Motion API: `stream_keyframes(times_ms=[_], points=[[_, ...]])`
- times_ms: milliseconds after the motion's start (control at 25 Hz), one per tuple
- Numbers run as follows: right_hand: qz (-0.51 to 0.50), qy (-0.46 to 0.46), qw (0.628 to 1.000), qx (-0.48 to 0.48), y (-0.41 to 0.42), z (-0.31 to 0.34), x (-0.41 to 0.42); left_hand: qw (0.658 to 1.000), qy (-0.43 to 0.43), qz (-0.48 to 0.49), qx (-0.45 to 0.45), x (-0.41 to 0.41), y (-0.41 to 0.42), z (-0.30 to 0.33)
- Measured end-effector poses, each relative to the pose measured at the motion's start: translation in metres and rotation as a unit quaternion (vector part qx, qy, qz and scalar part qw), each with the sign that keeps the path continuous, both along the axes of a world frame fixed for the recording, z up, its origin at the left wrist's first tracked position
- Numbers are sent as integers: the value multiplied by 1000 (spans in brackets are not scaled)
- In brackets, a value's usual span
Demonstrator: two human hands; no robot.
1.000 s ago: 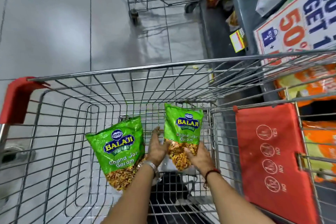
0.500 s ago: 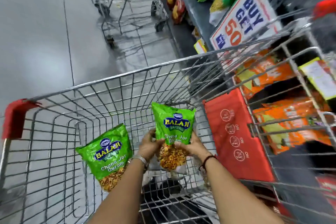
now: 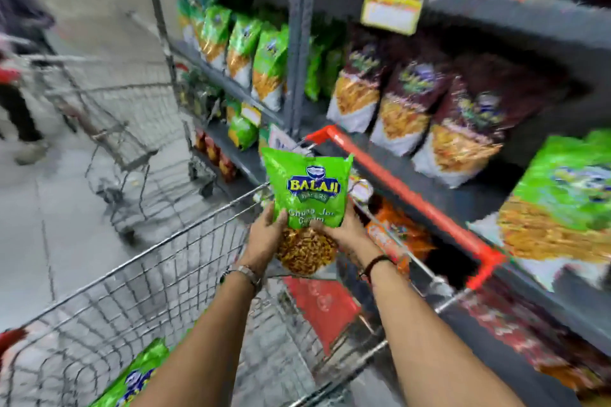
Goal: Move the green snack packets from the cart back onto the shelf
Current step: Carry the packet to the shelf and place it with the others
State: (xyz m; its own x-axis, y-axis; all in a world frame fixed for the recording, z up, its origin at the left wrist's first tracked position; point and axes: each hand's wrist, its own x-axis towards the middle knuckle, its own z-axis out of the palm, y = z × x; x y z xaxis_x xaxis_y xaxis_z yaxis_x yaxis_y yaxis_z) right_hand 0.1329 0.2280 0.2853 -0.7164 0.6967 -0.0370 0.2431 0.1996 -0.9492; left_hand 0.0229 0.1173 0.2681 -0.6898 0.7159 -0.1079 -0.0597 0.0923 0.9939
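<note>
A: Left hand (image 3: 266,235) and right hand (image 3: 344,233) both clamped on the green packet (image 3: 307,190), upright, held above the cart (image 3: 158,274).

B: Second packet (image 3: 135,377) lies in the cart, bottom left. Shelf (image 3: 515,20) on the right, green bags (image 3: 264,66) standing there.

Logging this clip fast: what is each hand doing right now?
Left hand: closed on the lower left of the green snack packet.
Right hand: closed on the packet's lower right.
</note>
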Motion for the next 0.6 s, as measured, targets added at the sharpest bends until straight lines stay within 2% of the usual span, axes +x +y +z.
stream_keyframes(times_ms=[120, 280, 480, 600], points=[[-67, 71, 994, 44, 31, 52, 80, 995, 50, -56, 60, 77, 43, 62], [-199, 81, 972, 97, 61, 95, 222, 981, 78, -139, 110, 203, 100, 107], [-353, 66, 922, 144, 84, 108, 367, 962, 42, -236, 131, 335, 164, 120], [-424, 71, 892, 145, 96, 97, 417, 942, 5, -325, 89, 386, 192, 118]])
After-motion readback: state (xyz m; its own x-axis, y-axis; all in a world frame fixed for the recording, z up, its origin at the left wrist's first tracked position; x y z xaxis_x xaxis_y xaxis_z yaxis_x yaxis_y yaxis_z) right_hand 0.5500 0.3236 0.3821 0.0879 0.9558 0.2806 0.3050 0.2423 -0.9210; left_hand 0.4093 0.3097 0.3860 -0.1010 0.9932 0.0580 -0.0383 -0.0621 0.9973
